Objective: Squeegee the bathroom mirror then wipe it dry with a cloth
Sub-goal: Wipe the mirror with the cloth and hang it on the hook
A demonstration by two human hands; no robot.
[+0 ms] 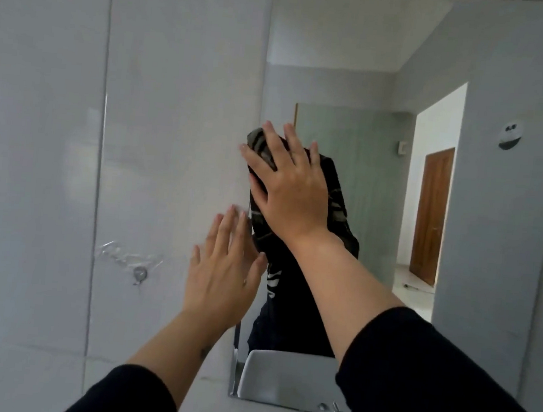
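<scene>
The mirror (392,52) hangs on the tiled wall and fills the right half of the head view. My right hand (288,187) presses a dark patterned cloth (260,144) flat against the glass near the mirror's left edge, fingers spread over it. The cloth hangs down below the palm. My left hand (224,274) is open, fingers together and pointing up, resting flat by the mirror's left edge just below the right hand. No squeegee is in view.
White wall tiles (174,98) lie left of the mirror, with a small metal hook (140,275) and shiny tape residue. The mirror reflects a white basin (284,378), a tap, a doorway and a wooden door. A round fitting (511,136) sits at the far right.
</scene>
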